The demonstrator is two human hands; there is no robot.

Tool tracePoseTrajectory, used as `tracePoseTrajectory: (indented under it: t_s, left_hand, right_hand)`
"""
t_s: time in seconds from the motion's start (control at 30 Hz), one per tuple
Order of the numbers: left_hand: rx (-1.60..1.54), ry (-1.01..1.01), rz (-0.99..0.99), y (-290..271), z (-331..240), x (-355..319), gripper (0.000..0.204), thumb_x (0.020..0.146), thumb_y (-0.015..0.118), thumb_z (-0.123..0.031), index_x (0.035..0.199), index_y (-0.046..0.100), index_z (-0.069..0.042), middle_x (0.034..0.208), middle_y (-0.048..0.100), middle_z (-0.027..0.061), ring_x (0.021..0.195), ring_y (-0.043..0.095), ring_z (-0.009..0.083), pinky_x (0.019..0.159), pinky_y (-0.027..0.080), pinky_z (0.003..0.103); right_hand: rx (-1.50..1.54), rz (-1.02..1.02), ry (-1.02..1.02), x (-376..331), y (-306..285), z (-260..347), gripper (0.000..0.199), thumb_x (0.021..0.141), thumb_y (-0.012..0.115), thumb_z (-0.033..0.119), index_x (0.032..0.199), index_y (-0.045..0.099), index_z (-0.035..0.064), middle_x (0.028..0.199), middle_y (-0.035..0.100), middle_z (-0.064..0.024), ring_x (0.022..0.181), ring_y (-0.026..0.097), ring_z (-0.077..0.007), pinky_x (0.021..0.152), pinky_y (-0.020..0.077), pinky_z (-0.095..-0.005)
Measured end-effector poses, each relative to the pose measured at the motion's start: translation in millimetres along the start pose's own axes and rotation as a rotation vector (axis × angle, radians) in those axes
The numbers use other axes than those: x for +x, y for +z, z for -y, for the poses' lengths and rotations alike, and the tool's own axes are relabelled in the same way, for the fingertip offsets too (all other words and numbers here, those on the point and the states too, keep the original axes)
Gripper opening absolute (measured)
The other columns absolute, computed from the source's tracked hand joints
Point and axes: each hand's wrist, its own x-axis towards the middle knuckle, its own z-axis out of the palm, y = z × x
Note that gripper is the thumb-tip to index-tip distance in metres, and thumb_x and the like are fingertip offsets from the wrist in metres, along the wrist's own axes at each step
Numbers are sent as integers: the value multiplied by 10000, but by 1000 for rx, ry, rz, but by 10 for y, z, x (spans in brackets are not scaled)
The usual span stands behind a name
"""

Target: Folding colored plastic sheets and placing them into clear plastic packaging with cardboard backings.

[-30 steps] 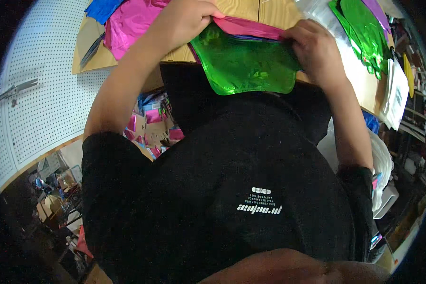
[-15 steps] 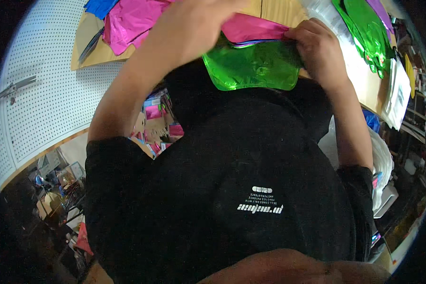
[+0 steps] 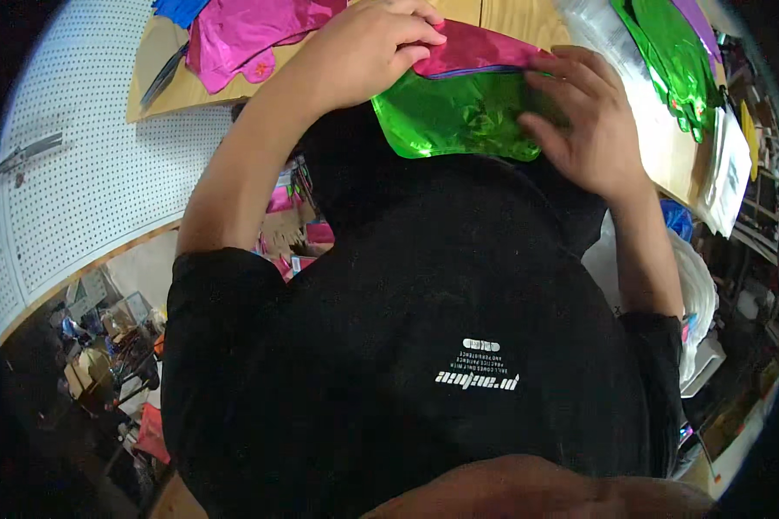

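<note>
Can't tell if my half-curled left hand (image 3: 374,54) at 12 o'clock grips pink foil (image 3: 486,48); right hand (image 3: 590,125), 2 o'clock, is loosely open.

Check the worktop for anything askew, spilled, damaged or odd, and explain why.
The green foil piece juts past the front edge of the table, and its surface looks wrinkled rather than flat. No spill or tear is plain to see.

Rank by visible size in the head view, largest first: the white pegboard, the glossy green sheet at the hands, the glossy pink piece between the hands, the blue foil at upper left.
1. White pegboard
2. Glossy green sheet, partly covered
3. Glossy pink piece
4. Blue foil, cut off at the top
</note>
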Motion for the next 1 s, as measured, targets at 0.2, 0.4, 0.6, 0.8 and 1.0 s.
tracePoseTrajectory:
  t_s: [0.2,0.4,0.6,0.8,1.0]
  left_hand:
    - [59,20,-10,2,-19,51,183,926,708,-87,1089,755,-16,1245,666,153,1211,594,347,1050,479,427]
    - [3,10,4,-27,36,28,175,912,718,-80,1074,755,-27,1227,664,154,1194,599,341,1044,483,422]
    - [-72,-71,78,-128,10,74,240,883,760,-90,1111,738,-17,1234,659,148,1200,596,328,1040,488,411]
    - [-30,-14,102,-172,1,88,259,956,706,-98,1204,713,-24,1210,674,149,1179,614,310,1044,485,401]
    - [-736,-127,5,-241,221,4,432,1030,673,-214,1378,601,32,1324,669,130,1244,612,228,1084,467,346]
  right_hand:
    - [-78,-75,-170,202,436,606,810,693,814,146,1466,574,184,1504,535,-125,1426,469,-369,1176,387,-525]
    - [120,-6,-28,233,393,601,558,748,731,48,1296,682,141,1316,665,-119,1253,607,-343,1083,482,-461]
    - [135,-190,-50,330,160,512,276,825,712,12,1094,737,70,1172,716,-123,1148,651,-349,985,532,-449]
    - [237,-72,104,475,114,343,132,966,650,78,1067,694,5,1086,684,-183,1008,642,-409,878,523,-464]
    - [256,-49,172,503,212,320,157,978,642,105,1077,682,-10,1038,665,-198,990,633,-435,863,515,-474]
